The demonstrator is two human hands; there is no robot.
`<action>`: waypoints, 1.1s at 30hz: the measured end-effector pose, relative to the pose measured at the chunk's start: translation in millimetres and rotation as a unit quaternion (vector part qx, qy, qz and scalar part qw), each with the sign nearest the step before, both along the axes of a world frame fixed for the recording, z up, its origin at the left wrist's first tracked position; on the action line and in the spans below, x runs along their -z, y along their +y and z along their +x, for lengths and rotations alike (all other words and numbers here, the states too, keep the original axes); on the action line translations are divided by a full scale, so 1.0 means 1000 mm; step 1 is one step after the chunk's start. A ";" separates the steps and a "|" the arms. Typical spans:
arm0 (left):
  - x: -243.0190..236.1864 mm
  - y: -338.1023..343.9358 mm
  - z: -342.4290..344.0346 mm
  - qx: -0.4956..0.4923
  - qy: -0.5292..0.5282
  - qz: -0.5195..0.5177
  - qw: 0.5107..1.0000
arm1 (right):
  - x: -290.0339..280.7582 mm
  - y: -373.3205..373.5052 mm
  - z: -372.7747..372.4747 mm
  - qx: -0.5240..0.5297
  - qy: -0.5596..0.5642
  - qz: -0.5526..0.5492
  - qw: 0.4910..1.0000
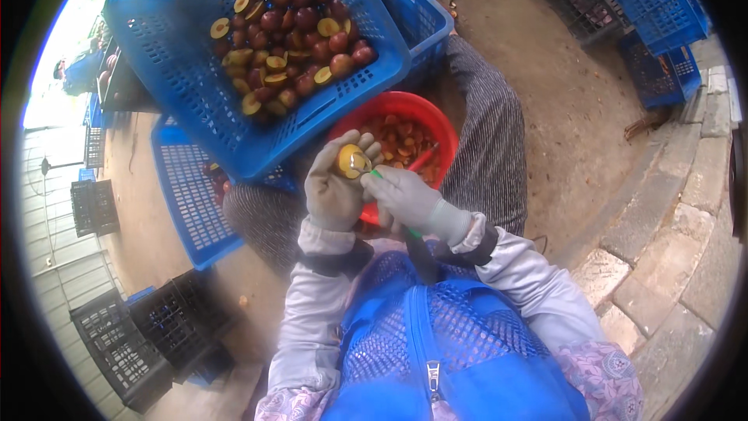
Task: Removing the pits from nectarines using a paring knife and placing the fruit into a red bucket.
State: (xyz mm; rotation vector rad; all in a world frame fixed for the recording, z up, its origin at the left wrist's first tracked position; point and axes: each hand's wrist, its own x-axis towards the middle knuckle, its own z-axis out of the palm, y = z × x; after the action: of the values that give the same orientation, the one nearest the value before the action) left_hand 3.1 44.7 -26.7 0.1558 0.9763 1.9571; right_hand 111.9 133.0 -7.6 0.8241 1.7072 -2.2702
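My left hand [333,187], in a pale work glove, is closed round a cut plum [352,160] with its yellow flesh turned up. My right hand [413,199], gloved too, grips a small tool with a green handle [376,174]. Its shiny metal tip meets the cut face of the fruit; the tip's exact shape is hard to make out. Just beyond my hands, a red basin [446,129] holds many orange-brown fruit pieces and a red stick-like thing. A tilted blue crate [183,109] at the upper left contains dark red plums [300,15], some whole-looking, others showing yellow cut faces.
Beneath and behind the tilted crate are more blue crates [187,203]. Black crates [125,351] stand at the lower left. Stacked blue crates [650,0] are at the upper right, near a brick edge [647,281]. My knees flank the red basin.
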 end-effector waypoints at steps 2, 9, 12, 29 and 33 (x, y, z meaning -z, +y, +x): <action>0.000 0.002 0.006 -0.010 0.010 -0.007 1.000 | 0.002 0.000 0.001 0.009 -0.003 -0.017 1.000; -0.001 0.008 0.017 -0.108 -0.011 -0.149 0.983 | -0.012 -0.003 0.000 -0.010 -0.038 -0.060 0.997; -0.005 0.014 0.024 -0.124 0.073 -0.223 0.964 | 0.002 -0.008 0.003 -0.028 -0.036 -0.086 0.995; 0.007 0.011 0.003 0.000 0.149 -0.195 0.969 | -0.003 0.026 -0.003 -0.134 -0.091 -0.178 0.970; 0.009 0.012 0.001 0.008 0.179 -0.159 0.971 | 0.003 0.034 -0.001 -0.134 -0.107 -0.317 0.933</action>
State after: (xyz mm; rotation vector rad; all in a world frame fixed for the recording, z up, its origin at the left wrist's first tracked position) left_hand 4.5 56.4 -36.0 0.3409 1.5048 1.7626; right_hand 110.8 166.8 -10.7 0.6102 0.8361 -2.2228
